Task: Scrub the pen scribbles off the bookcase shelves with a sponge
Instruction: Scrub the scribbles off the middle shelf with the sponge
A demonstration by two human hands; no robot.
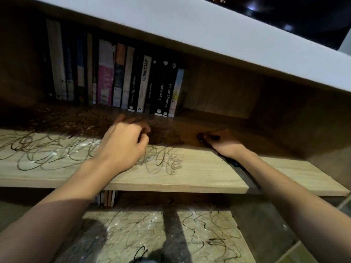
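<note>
While both arms reach into the bookcase, the head view shows the left hand [123,141] over the pale wood-grain middle shelf [199,171], its fingers curled and motion-blurred; whether that grip pinches a sponge I cannot tell, since no sponge shows plainly anywhere. Dark looping pen scribbles [161,160] run under and to both sides of this grip, with whitish flecks among them. The right hand [222,143] rests further along the same shelf, in shadow, its grip pressed together around a small dark object [201,137] too dim to identify. Beyond both grips stands a row of upright paperback books [133,86]. Nearer the person than the grips, the lower pale shelf [235,219] carries more scribbles, so much of the task looks undone.

As a judgement, a sponge would be light, soft and squashy, slippery when wet; it is best held across its top with fingers spread, pressing flat. The shelf looks stiff enough to take firm scrubbing.
</note>
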